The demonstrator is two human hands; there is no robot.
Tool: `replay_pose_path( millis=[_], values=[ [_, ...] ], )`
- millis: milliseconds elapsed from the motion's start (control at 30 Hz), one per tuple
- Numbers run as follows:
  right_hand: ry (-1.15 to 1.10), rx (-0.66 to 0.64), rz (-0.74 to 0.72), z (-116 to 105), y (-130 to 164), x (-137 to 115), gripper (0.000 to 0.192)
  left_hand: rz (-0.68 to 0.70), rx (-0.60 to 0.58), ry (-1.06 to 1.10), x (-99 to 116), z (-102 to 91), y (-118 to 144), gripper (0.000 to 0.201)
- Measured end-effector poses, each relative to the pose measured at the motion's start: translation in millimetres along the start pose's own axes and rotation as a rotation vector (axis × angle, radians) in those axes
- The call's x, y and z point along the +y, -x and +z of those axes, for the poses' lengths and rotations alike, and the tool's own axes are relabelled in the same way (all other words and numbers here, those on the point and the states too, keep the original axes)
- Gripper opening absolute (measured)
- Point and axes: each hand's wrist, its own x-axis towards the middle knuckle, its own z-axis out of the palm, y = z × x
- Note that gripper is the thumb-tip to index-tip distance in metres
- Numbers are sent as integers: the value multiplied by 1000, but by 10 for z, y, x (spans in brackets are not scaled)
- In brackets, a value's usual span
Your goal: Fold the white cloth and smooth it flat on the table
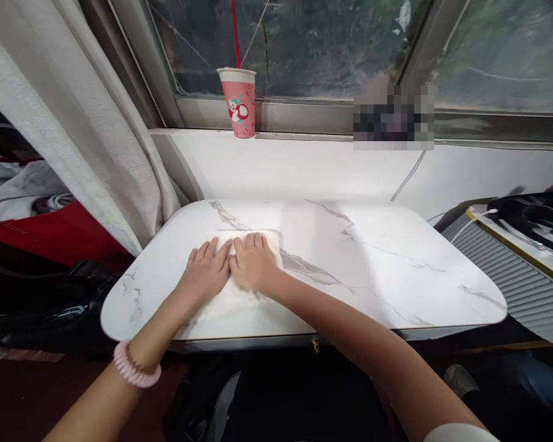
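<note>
A cream-white cloth [235, 304] lies spread on the left half of a white marble-patterned tabletop [373, 264]. My left hand [208, 270] rests flat on the cloth's left part, fingers stretched forward and a little apart. Beside it, my right hand [253, 263] presses palm down near the cloth's far right corner, its fingers extended. The thumbs come close together between the hands. A pink coiled hair tie [136, 366] circles my left wrist. Neither hand grips the cloth, and part of it is hidden under them.
A pink paper cup [241, 104] with a red straw stands on the window ledge. A pale curtain [92, 110] hangs at the left, next to a red bag [59, 236]. On the right, a ribbed white cabinet [525, 276] carries black cables. A small brass latch [315, 344] sits below the table's front edge.
</note>
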Motion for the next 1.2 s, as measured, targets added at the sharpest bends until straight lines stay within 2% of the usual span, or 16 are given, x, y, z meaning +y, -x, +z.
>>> replay_pose_path(
  millis=[67, 200, 333, 433, 833, 1200],
  values=[
    [-25, 63, -20, 85, -168, 15, 30, -39, -30, -1, -83, 4, -199, 56],
    [-62, 142, 30, 245, -501, 124, 25, 19, -23, 25, -253, 51, -611, 53],
    [-49, 152, 58, 345, -832, 250, 21, 10, 63, 71, -346, 141, -940, 50],
    [-68, 135, 54, 375, -1034, 339, 21, -24, 86, 114, -380, 177, -1121, 48],
    [-90, 139, 125, 462, -1507, 479, 23, -30, 99, 175, -563, 238, -1614, 48],
    [-100, 115, 140, 543, -1849, 517, 22, -24, 91, 203, -738, 290, -1933, 50]
  ],
)
